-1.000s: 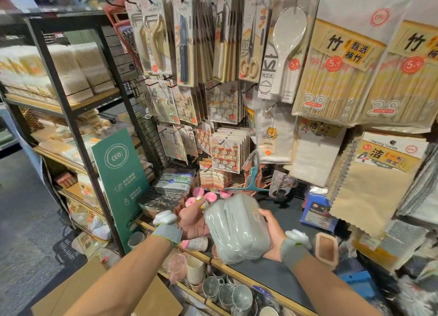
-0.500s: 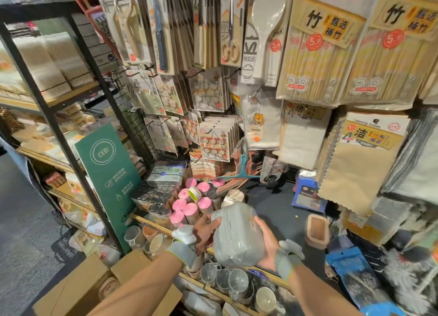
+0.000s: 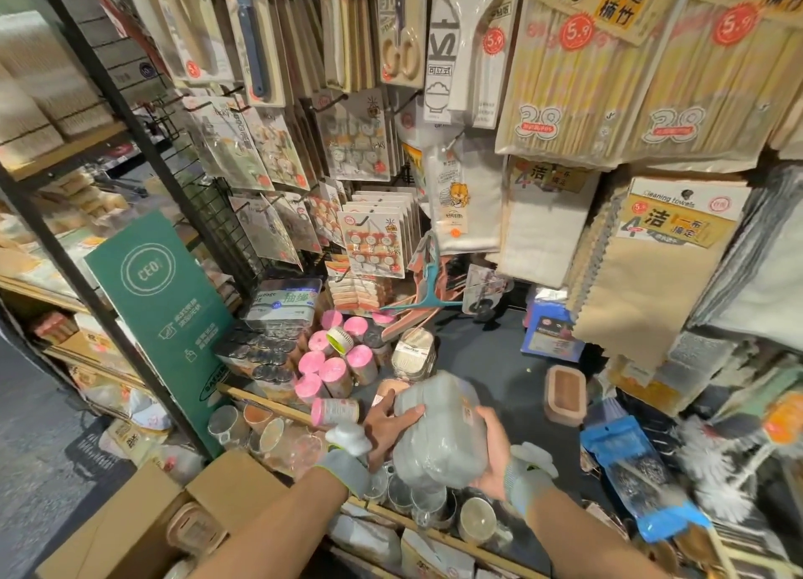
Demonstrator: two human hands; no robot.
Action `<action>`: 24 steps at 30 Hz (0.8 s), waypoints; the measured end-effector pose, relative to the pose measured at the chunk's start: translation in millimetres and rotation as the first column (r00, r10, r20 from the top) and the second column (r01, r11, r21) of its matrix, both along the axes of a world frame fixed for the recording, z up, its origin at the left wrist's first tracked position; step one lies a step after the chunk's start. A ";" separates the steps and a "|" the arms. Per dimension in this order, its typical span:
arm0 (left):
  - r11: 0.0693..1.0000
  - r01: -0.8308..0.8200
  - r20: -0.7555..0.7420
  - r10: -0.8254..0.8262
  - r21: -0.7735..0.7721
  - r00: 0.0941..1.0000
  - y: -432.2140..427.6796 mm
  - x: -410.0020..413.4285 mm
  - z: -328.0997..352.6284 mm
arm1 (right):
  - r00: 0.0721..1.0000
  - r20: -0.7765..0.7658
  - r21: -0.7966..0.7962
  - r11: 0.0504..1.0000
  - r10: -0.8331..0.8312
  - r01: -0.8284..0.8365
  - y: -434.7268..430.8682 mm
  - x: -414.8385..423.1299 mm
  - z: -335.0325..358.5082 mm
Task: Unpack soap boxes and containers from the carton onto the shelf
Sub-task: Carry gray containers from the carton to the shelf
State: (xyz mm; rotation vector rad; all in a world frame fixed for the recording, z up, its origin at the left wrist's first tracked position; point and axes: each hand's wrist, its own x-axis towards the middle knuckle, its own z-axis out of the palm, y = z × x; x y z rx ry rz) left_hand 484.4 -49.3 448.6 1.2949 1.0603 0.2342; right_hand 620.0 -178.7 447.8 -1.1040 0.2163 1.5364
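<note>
Both hands hold a plastic-wrapped pack of grey-green soap containers (image 3: pixel 439 431) just above the front edge of the dark shelf (image 3: pixel 499 361). My left hand (image 3: pixel 386 426) grips its left side with the thumb across the top. My right hand (image 3: pixel 493 452) cups its right side from below. One beige soap box (image 3: pixel 565 394) stands on the shelf to the right of the pack. The open brown carton (image 3: pixel 143 522) lies on the floor at the lower left, with a pale container visible inside it.
Pink-lidded tubes (image 3: pixel 334 361) and a clear jar (image 3: pixel 413 355) crowd the shelf to the left of the pack. A green sign (image 3: pixel 165 318) leans on the rack post. Cups (image 3: pixel 265 426) fill the lower shelf. A blue scourer pack (image 3: pixel 630 470) hangs at the right. Hanging goods cover the wall.
The view has tilted down and the carton has come into sight. Both hands have lowered the pack toward the shelf's front edge, still holding it.
</note>
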 end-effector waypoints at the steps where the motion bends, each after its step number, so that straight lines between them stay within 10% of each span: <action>1: 0.999 -0.018 -0.001 0.018 -0.033 1.000 2.7 0.2 -7.9 | 0.999 0.021 -0.032 0.999 -0.033 0.033 0.0 -0.1 -2.1; 24: 0.894 0.187 0.069 -0.174 -0.407 0.982 42.9 67.3 -127.2 | 0.948 0.135 -0.341 0.885 -0.287 0.316 43.4 32.6 -92.2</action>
